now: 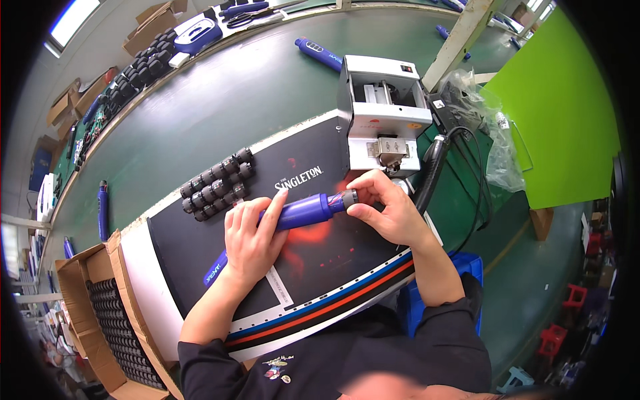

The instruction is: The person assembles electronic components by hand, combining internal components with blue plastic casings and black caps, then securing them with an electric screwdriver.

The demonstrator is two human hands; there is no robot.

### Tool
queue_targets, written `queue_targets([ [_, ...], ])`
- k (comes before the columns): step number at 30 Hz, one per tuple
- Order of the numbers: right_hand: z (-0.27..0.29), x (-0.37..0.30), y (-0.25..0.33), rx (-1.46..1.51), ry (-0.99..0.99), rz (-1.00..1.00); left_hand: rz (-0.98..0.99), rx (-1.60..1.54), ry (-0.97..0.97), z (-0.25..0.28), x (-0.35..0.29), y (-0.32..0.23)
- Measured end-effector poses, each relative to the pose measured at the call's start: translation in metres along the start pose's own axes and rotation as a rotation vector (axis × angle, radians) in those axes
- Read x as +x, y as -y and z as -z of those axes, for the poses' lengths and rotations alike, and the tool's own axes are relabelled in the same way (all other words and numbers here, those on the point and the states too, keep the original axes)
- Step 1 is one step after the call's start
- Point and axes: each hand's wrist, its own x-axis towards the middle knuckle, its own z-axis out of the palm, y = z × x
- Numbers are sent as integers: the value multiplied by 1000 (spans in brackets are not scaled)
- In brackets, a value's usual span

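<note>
My left hand [255,235] is wrapped round a blue tube-shaped handle [305,212] above the dark mat. At the handle's right end, thin coloured wires [338,201] show between it and a short black-grey cap [350,197]. Thumb and forefinger of my right hand [388,208] pinch that cap. Another blue length [215,270] shows below my left wrist; I cannot tell whether it belongs to the same handle. Left of the handle, several black ribbed round parts [217,185] lie in rows on the mat.
A white-grey bench machine [383,113] stands at the back, with a black corded tool [432,170] to its right. A cardboard box [123,293] of black parts sits at the left. Another blue handle [319,53] lies behind. A green panel [553,113] rises at right.
</note>
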Motion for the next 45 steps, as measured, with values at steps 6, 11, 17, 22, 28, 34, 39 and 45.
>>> queue_targets([
  [6,-2,2,11,-113,139,-212,-26,11,51,6,8,4],
  [11,-17,3,1,-366,63,-26,-29,17,123,6,5,8],
  [17,-21,2,-6,-582,48,133,-16,14,127,5,8,10],
  [22,-15,3,-4,-507,201,130,-23,52,141,1,6,15],
  [28,-16,4,-5,-476,216,175,-4,-19,164,1,5,12],
  [34,-17,5,-6,-563,183,219,18,-67,206,-1,7,10],
  [39,-26,8,-8,-438,115,206,52,-128,159,2,5,14],
  [45,-18,-6,-1,-303,-96,251,155,-352,-142,32,28,28],
])
